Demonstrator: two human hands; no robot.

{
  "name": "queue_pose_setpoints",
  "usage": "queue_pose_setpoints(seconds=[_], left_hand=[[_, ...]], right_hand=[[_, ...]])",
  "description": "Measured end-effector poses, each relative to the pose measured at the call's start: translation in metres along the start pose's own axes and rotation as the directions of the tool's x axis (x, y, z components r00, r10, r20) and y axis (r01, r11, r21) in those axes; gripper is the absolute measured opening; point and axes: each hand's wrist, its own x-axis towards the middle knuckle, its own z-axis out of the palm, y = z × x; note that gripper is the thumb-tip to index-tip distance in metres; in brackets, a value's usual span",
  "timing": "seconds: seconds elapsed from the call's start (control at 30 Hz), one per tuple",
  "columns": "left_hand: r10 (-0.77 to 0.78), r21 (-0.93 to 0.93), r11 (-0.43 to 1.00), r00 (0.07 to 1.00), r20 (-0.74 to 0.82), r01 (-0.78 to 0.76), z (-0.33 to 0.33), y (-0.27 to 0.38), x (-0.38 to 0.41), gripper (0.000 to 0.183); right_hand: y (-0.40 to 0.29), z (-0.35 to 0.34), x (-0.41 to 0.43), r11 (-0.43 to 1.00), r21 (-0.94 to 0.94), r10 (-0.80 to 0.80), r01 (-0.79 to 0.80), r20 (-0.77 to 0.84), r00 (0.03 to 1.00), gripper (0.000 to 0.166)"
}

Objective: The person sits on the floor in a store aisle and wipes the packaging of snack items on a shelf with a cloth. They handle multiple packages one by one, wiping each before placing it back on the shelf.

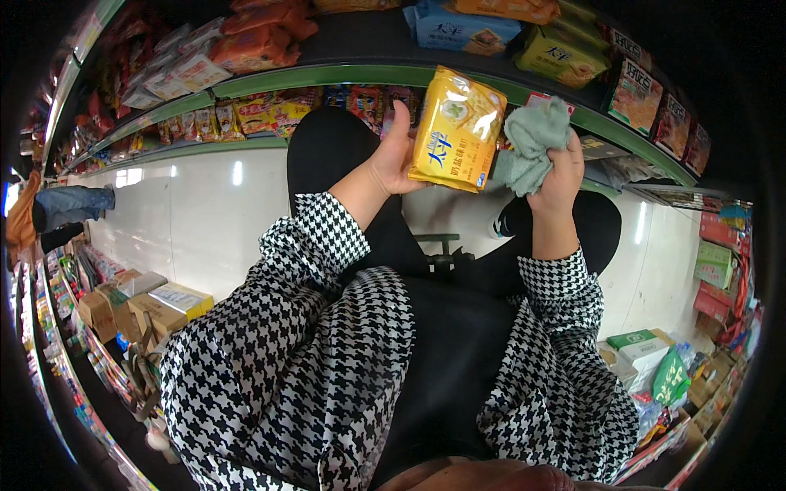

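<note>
My left hand (393, 153) holds a yellow plastic packet of crackers (459, 130) upright from its left and lower side, thumb raised, printed front towards me. Just right of the packet, a crumpled grey-green cloth (533, 144) is gripped in my right hand (562, 172). Packet and cloth are close together in front of the green shelf edge (362, 75). Above them, a blue cracker packet (463, 30) and a yellow-green cracker packet (562, 58) lie on the dark shelf.
Orange packets (258, 46) fill the upper left shelf; boxed snacks (635, 95) stand at the right. Smaller snack bags (252, 116) line the lower shelf. Cardboard boxes (161, 312) stand on the floor at left, other cartons (638, 353) at lower right. A person in jeans (73, 208) is at far left.
</note>
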Motion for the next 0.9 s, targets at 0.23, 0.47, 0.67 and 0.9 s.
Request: queue_pose_setpoints(seconds=[0.23, 0.47, 0.67, 0.9], left_hand=[[-0.031, 0.260, 0.965, 0.999, 0.018, 0.025, 0.009, -0.016, 0.006, 0.097], [-0.021, 0.284, 0.957, 0.988, -0.151, 0.064, 0.012, -0.018, 0.007, 0.102], [0.019, 0.043, 0.999, 0.981, -0.191, -0.011, 0.013, -0.006, 0.004, 0.109], [0.195, 0.152, 0.970, 0.981, -0.023, -0.190, -0.015, -0.012, 0.008, 0.066]], right_hand=[[0.009, 0.038, 0.003, 0.249, -0.835, -0.291, 0.492, 0.420, 0.860, 0.050], [0.036, 0.056, 0.001, 0.101, -0.781, -0.022, 0.616, 0.618, 0.786, 0.045], [0.029, 0.063, -0.021, 0.319, -0.722, 0.130, 0.614, 0.675, 0.726, 0.045], [-0.004, 0.037, -0.013, 0.783, -0.522, 0.090, 0.338, 0.633, 0.769, 0.034]])
